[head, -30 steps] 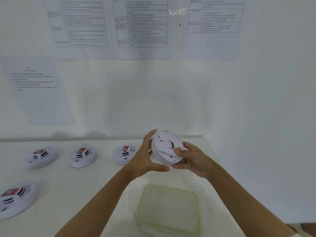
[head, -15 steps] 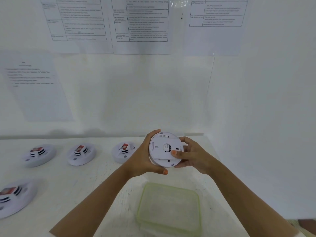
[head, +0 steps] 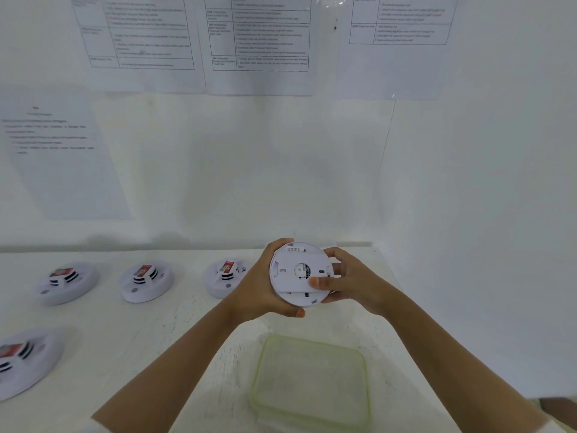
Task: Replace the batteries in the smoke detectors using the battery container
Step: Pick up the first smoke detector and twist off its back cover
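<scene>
Left hand (head: pixel 259 285): fingers curl over the top rim of the detector (head: pixel 290 276) and the thumb hooks under its lower rim, so the hand clamps the unit from the left. Right hand (head: pixel 352 282): the thumb lies flat on the detector's back face, just right of centre. The other fingers wrap round the right rim and are partly hidden. Both hands grip the one unit.

Detector: round and white, held in the air above the table (head: pixel 125 339). Its back face is turned to the camera, with a small round label (head: pixel 302 270) at the centre. Whether the battery bay is open cannot be told.

Container (head: pixel 312 385): rectangular and translucent with a pale green rim. It sits on the table directly below the hands. Its contents cannot be made out.

Along the back of the table, left of the hands, lie the left unit (head: pixel 67 282), the middle unit (head: pixel 146 282) and the right unit (head: pixel 220 278), set apart from one another. Each carries a red-marked block (head: pixel 143 271) on top. The right unit is partly behind the left hand. The front unit (head: pixel 25 364) lies at the left edge, cut off by the frame.

Wall (head: pixel 281 167): printed sheets (head: pixel 259 42) are fixed to it, and their text is unreadable.
</scene>
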A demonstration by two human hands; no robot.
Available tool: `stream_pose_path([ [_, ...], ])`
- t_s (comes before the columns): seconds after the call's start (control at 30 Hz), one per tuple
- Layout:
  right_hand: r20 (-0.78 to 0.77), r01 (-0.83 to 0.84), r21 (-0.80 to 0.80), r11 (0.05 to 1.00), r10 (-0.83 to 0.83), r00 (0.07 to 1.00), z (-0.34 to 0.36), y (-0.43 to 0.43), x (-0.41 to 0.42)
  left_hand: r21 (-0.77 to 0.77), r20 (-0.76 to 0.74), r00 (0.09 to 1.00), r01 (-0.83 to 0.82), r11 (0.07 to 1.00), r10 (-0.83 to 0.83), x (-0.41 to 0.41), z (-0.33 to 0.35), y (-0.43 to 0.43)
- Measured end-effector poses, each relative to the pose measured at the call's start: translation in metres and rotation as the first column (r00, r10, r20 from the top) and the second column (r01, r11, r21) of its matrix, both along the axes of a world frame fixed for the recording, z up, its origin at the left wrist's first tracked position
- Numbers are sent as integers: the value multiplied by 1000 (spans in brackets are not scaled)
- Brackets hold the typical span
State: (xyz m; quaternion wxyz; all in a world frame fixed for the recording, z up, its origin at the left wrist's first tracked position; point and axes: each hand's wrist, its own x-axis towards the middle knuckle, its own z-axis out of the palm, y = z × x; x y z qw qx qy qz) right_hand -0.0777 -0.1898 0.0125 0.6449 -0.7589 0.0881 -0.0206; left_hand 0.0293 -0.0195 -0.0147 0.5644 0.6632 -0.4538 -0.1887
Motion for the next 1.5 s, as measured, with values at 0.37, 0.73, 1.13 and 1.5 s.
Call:
stream_pose_path([
  [0.37,260,120,-529,840,26,965,10,2,7,-4,-21,1000,-19,1000,19,9,-3,4],
  [0.73,177,53,-896,441,244,954,23,19,21,22,-6,1000,-8,1000,8,10,0,5],
  [1.13,72,1,-974,227,302,950,35,29,23,57,-13,1000,-1,998,2,5,4,11],
  [1.5,78,5,-978,208,348,934,33,27,28,69,0,1000,1,998,-1,7,3,11],
])
